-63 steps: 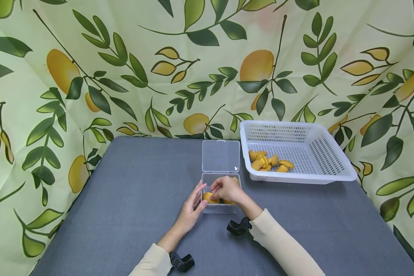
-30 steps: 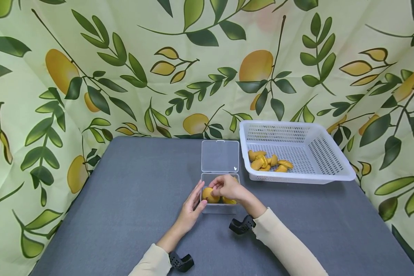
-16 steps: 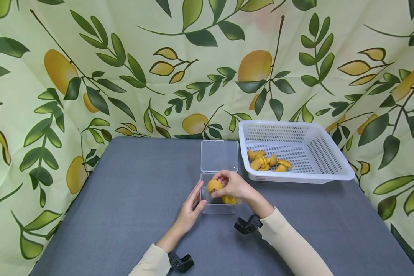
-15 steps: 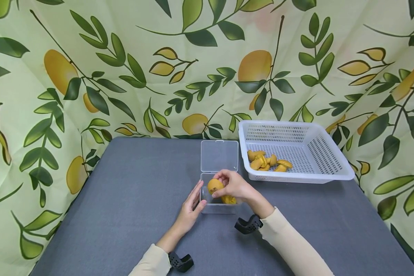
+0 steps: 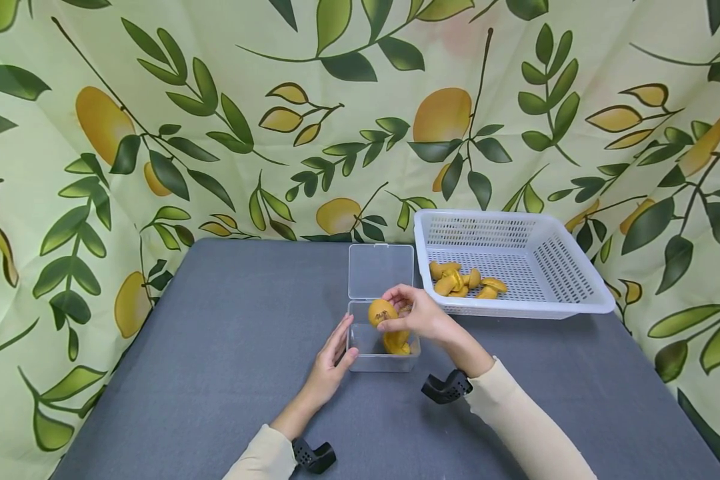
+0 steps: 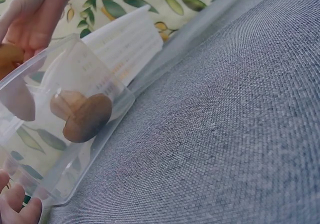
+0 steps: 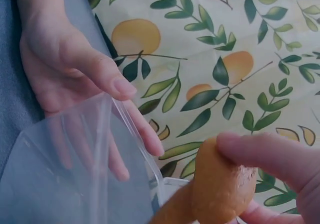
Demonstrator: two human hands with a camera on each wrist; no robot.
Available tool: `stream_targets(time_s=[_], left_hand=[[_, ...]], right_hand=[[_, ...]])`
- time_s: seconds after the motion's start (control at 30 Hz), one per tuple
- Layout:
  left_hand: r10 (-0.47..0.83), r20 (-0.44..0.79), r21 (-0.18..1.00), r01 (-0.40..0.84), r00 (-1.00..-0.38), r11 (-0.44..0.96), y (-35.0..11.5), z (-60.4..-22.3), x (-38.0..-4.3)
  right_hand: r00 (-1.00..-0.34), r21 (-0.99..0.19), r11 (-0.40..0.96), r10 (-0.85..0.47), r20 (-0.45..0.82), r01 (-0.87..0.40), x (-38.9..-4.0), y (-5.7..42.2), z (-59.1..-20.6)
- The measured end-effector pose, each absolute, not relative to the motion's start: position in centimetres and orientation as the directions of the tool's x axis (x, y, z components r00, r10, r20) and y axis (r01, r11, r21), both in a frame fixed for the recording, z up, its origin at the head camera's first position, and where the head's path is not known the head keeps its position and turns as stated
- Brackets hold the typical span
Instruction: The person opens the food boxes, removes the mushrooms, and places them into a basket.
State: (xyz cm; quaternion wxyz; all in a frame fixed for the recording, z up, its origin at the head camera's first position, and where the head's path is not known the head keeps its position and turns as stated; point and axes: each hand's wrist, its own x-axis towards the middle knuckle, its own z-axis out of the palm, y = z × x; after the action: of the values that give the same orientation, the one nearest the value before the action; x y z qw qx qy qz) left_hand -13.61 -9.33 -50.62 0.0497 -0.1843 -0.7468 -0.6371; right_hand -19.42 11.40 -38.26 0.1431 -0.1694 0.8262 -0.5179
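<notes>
My right hand [image 5: 417,313] pinches a yellow-brown mushroom [image 5: 382,312] between thumb and fingers, just above the clear plastic box [image 5: 378,363]. In the right wrist view the held mushroom [image 7: 225,184] shows its cap and part of its stem. Another mushroom [image 5: 396,343] lies inside the box on the right; the left wrist view shows that mushroom [image 6: 87,119] through the clear wall. The box's hinged lid [image 5: 381,270] is laid back, away from me. My left hand [image 5: 329,367] rests against the box's left wall with its fingers extended.
A white perforated basket [image 5: 552,307] stands to the right behind the box, with several mushrooms [image 5: 456,280] in its left part. Grey cloth [image 5: 264,300] covers the table. A leaf-and-fruit patterned curtain [image 5: 360,100] hangs behind and at both sides.
My right hand has taken hold of a mushroom at the left of the box and lifted it up and to the right. My left hand has stayed at the box's side.
</notes>
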Motion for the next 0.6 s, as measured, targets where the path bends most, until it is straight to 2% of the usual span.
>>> stream_targets(time_s=[0.27, 0.6], left_hand=[[0.216, 0.304, 0.931, 0.337, -0.928, 0.141, -9.3, -50.6, -13.7], [0.223, 0.318, 0.925, 0.353, -0.921, 0.138, -9.4, -50.8, -13.6]], right_hand=[[-0.884, -0.903, 0.392, -0.466, -0.032, -0.174, -19.4, 12.8, -37.1], [-0.9, -0.902, 0.404, -0.433, -0.046, -0.149, -19.4, 14.8, -36.2]])
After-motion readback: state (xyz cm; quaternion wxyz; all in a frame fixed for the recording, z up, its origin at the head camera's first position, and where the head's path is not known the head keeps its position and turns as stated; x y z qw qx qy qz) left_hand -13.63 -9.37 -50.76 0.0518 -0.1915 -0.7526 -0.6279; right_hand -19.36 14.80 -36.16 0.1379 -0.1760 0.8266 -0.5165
